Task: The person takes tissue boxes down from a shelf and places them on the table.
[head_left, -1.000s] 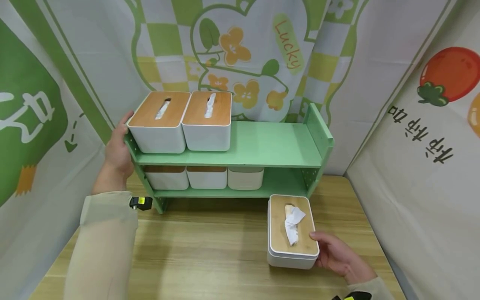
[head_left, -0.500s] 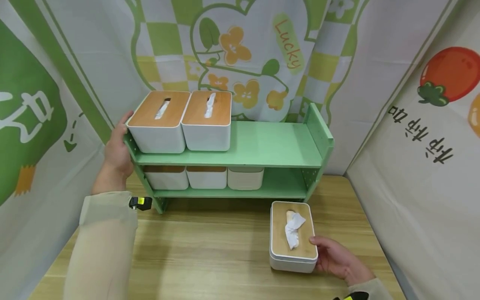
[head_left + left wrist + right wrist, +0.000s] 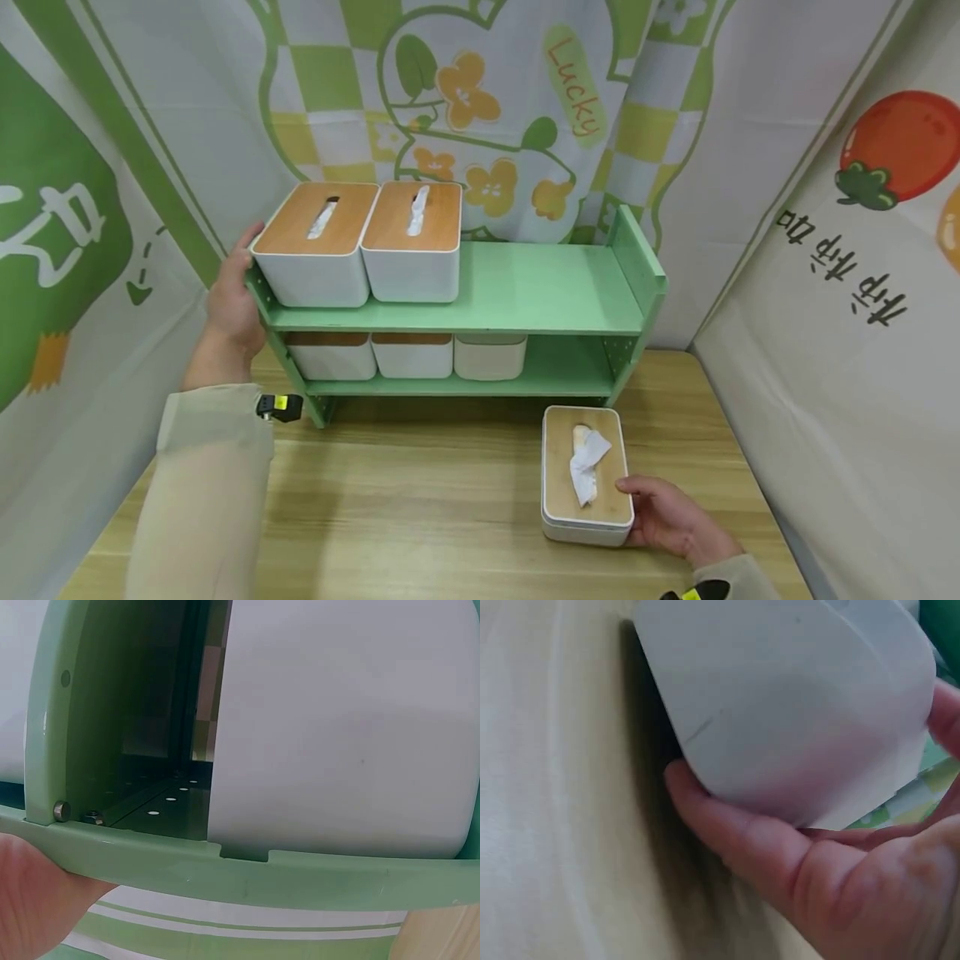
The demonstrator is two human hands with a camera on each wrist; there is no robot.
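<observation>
**Tissue Box (image 3: 606,479) Held Before Green Rack (image 3: 480,319)**

Worktop (image 3: 420,508) spreads left of the tissue box, its base apparently just lifted, near the rack's lower right end. Two wood-topped boxes (image 3: 412,258) line the upper shelf (image 3: 547,287), three containers (image 3: 412,358) the lower shelf (image 3: 573,362). The right hand (image 3: 671,521) has its grip clamped on the tissue box, thumb on top; the left hand (image 3: 236,308) touches the left end panel (image 3: 317,408), its grip impossible to tell.

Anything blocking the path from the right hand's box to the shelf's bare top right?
Nothing visible. The box in the right hand is in front of the shelf; it likely just needs lifting, then moving back.
</observation>
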